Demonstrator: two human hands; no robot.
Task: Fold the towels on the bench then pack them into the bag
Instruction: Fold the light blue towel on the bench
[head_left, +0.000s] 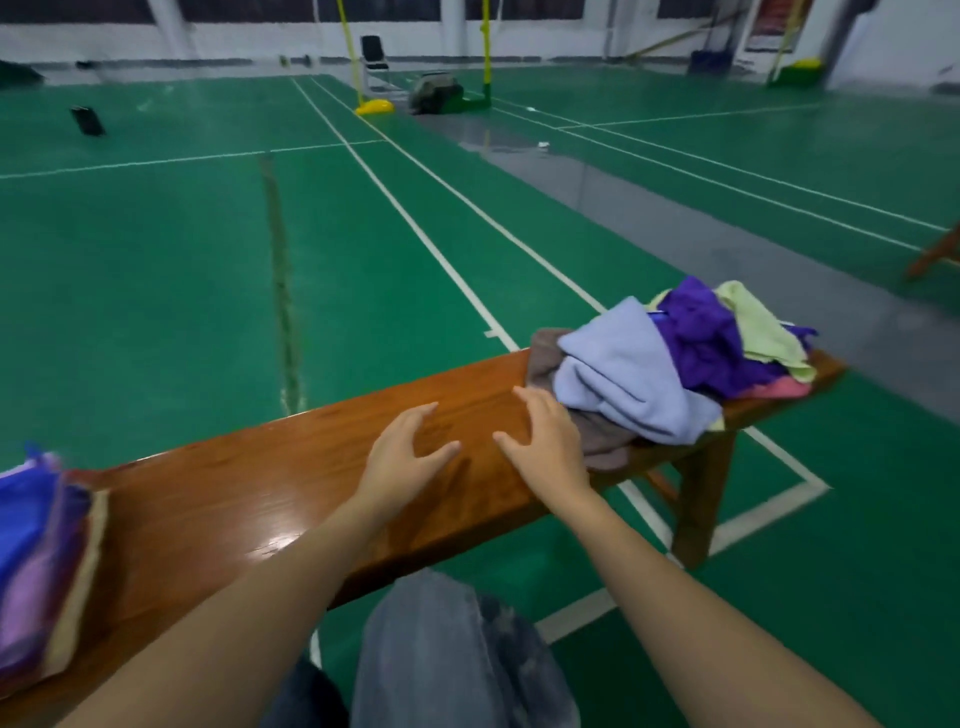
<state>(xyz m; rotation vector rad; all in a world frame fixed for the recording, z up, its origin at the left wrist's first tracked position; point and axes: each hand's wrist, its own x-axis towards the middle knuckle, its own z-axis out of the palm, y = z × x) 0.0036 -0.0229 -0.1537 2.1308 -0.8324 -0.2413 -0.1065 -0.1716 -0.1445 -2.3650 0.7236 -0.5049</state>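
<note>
Closest to the lens: knees in grey jeans (457, 649), two bare forearms reaching out over them. Just past that, left hand (410, 457) and right hand (545, 441) side by side over the middle of the bench (234, 519), fingers spread and loosely curved, gripping nothing. Right one just beside the brown towel (602, 447), can't tell if actually touching. Long wooden bench, running lower-left to upper-right. On its left end, a blurry folded stack (47, 561), blue and purple layers, count unclear. On its right end, a loose pile of towels (701, 364), five colours counted: brown at the bottom, lavender towel (623, 374) draped over it, then purple towel (706, 338), pale yellow towel (758, 327), pink towel (779, 387). Further off, green court floor (156, 260) with white lines, yellow net posts (485, 47), one black chair (373, 54), and a dark lump (434, 93) by the posts, maybe a bag, can't tell.
</note>
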